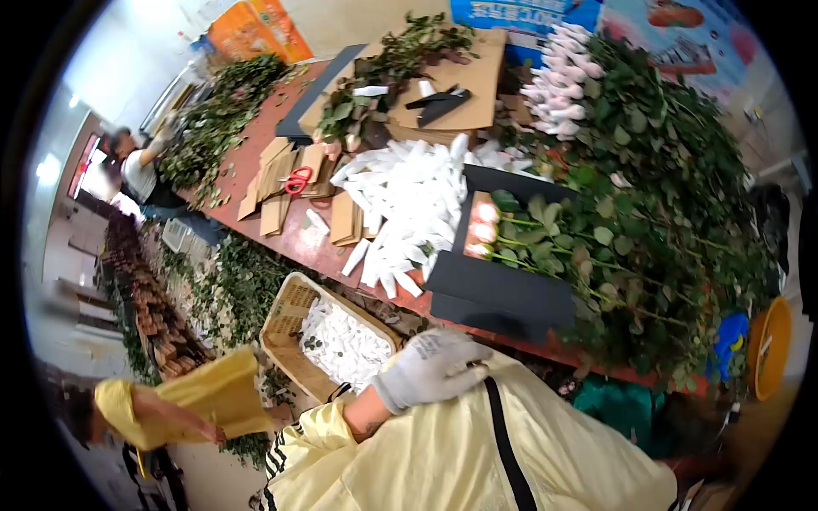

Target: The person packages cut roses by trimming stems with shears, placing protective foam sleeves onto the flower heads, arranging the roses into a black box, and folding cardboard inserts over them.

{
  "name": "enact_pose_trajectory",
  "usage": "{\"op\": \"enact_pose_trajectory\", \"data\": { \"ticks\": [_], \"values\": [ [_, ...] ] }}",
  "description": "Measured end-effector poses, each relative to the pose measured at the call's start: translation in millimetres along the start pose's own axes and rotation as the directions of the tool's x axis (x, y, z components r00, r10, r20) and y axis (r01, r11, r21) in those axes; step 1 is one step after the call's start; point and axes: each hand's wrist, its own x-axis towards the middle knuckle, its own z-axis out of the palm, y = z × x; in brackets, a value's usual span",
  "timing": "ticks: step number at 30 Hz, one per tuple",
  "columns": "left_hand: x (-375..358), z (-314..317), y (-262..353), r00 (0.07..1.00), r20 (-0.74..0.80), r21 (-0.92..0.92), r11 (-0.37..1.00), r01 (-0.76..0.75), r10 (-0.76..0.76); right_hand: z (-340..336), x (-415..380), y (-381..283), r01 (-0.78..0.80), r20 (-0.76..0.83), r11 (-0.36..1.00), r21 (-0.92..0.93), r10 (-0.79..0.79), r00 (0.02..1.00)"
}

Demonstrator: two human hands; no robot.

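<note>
My left hand [434, 370], in a pale grey work glove, rests against the front of my yellow jacket [443, 451], beside its black zip strip. Its fingers are curled together, and whatever may be in them is hidden. My right hand is out of view. Just beyond, at the table edge, lies a black folded board [503, 294]. Pale pink roses [483, 223] lie with their heads against it, their leafy stems [596, 272] stretching right. Left of the board spreads a heap of white sleeves [405, 192]. More of these white pieces [345, 341] fill a woven basket [285, 328] below the table.
Red scissors [297, 180] lie on cardboard pieces [274, 179]. Behind are a cardboard stack [477, 77], wrapped rose heads [562, 85] and piled foliage [673, 145]. A person in yellow [187, 400] is at lower left; another person [141, 175] stands at the table's far end.
</note>
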Motion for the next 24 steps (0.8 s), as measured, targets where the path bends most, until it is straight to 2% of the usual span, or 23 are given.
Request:
{"op": "enact_pose_trajectory", "data": {
  "ticks": [1, 3, 7, 9, 12, 15, 17, 18, 20, 22, 23, 24],
  "values": [
    [-3.4, -0.4, 0.8, 0.998, -0.018, 0.004, 0.998, 0.066, -0.065, -8.1, -3.3, -5.2, 0.001, -0.012, 1.0, 0.003, -0.001, 1.0],
    [-1.4, -1.7, -0.4, 0.99, -0.138, -0.007, 0.999, 0.032, -0.033, -24.4, -14.0, -9.0, -0.012, -0.033, 1.0, 0.001, 0.012, 0.999],
    [10.6, -19.2, 2.3, 0.995, -0.098, -0.004, 1.0, 0.025, -0.025, -44.1, -33.9, -5.4, -0.064, -0.05, 0.998, -0.022, 0.063, 0.997],
    [17.6, -30.2, 1.2, 0.994, -0.111, -0.002, 1.0, -0.019, 0.018, -47.3, -38.2, -10.4, -0.089, -0.043, 0.995, -0.037, 0.088, 0.995],
    [33.9, -48.9, -18.3, 0.973, -0.151, 0.002, 0.984, -0.177, 0.175, -45.4, -36.7, -28.2, -0.114, -0.008, 0.991, -0.075, 0.114, 0.993],
    [61.5, -73.4, -31.9, 0.957, -0.163, 0.07, 0.97, -0.232, 0.24, -22.6, -43.7, -34.9, -0.164, 0.116, 0.975, -0.151, 0.183, 0.976],
    [81.6, -98.9, -32.8, 0.955, -0.113, 0.09, 0.96, -0.267, 0.276, 13.0, -62.9, -24.3, -0.218, 0.241, 0.953, -0.211, 0.267, 0.933],
    [91.5, -111.5, -35.9, 0.948, -0.118, 0.057, 0.955, -0.29, 0.295, 32.9, -75.7, -17.6, -0.236, 0.321, 0.937, -0.258, 0.314, 0.893],
    [109.1, -130.2, -41.9, 0.977, -0.138, -0.166, 0.969, -0.183, 0.161, 64.4, -106.9, -6.9, -0.237, 0.478, 0.904, -0.356, 0.395, 0.784],
    [122.8, -132.5, -58.9, 0.987, -0.104, -0.258, 0.955, -0.144, 0.121, 56.9, -136.8, -29.2, -0.215, 0.506, 0.839, -0.5, 0.484, 0.714],
    [127.1, -126.0, -69.9, 0.992, -0.025, -0.118, 0.985, -0.123, 0.121, 41.3, -148.9, -54.7, -0.19, 0.477, 0.8, -0.57, 0.509, 0.716],
    [131.4, -119.0, -80.7, 0.992, 0.047, 0.029, 0.993, -0.116, 0.114, 8.5, -161.2, -112.0, -0.166, 0.434, 0.774, -0.61, 0.503, 0.748]
  ]
}}
